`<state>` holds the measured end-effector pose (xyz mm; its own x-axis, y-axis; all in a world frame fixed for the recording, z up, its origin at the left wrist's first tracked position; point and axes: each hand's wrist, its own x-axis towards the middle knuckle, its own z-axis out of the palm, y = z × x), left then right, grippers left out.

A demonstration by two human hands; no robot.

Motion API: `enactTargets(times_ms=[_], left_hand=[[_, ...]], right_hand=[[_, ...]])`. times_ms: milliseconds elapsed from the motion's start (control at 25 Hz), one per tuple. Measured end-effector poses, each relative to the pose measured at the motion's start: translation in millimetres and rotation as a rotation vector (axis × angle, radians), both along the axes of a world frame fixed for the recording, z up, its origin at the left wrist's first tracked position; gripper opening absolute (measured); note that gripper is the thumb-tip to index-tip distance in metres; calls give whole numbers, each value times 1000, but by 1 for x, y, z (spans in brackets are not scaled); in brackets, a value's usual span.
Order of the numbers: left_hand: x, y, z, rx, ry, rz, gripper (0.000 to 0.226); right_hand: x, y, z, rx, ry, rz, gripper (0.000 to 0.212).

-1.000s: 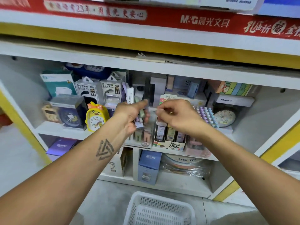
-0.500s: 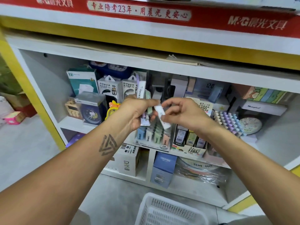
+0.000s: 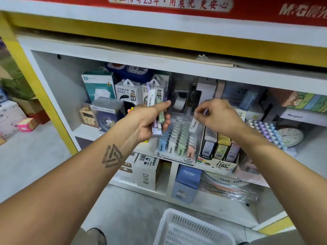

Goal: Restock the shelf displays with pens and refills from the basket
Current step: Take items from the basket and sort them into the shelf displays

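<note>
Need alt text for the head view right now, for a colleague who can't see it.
The right hand pinches a white refill case above the clear 2B display rack, while the left hand grips a bundle of pastel cases. A white basket sits on the floor below.

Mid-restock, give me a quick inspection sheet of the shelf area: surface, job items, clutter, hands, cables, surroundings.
Surface: white shelf, crowded with stock.
Job's things: clear display rack labelled 2B, rows of blue, white, green and pink refill cases; one white case held above its back rows; a bundle of cases in the other hand; white basket on the floor below, contents not visible.
Clutter: power bank boxes, boxed clock, lead box display, tape roll.
Grippers: left hand grips the bundle; right hand pinches the white case.
Cables: nothing seen.
Surroundings: red banner above, cartons on the floor at left.
</note>
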<state>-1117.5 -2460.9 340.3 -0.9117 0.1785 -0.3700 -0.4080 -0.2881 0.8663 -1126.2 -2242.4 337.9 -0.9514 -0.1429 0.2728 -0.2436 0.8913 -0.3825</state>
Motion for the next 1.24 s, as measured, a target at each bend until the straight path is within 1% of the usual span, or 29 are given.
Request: enactTargets(times_ms=[200,400,480,600,760,840,1000,1160,1240], left_hand=[[1,-1,0,3,-67,-54,28],[8,1,2,-7,-65,-98,27],[10,2,1,-23,-57,-112,27],[11,4,0,-32,-53,-123,25],[12,4,1,-1,-73,-158,25],[12,4,1,25,-88,-166,25],[13,5,0,18,-88,-180,23],[12,5,0,40,-106,-165,21],[13,6,0,62,-127,-156,20]], right_hand=[[-4,-2,-5,78,-73,-43,6],[0,-8,-14,218,-107,-23,10],[1,-12,-19,279,-107,5,11],[2,-15,-21,304,-111,19,11],[1,-13,-20,397,-81,7,13],[2,-13,-21,405,-65,-1,14],[2,-15,-22,311,-57,6,11],[2,-12,-23,384,-25,-10,10],[3,-11,-22,357,-40,-6,10]])
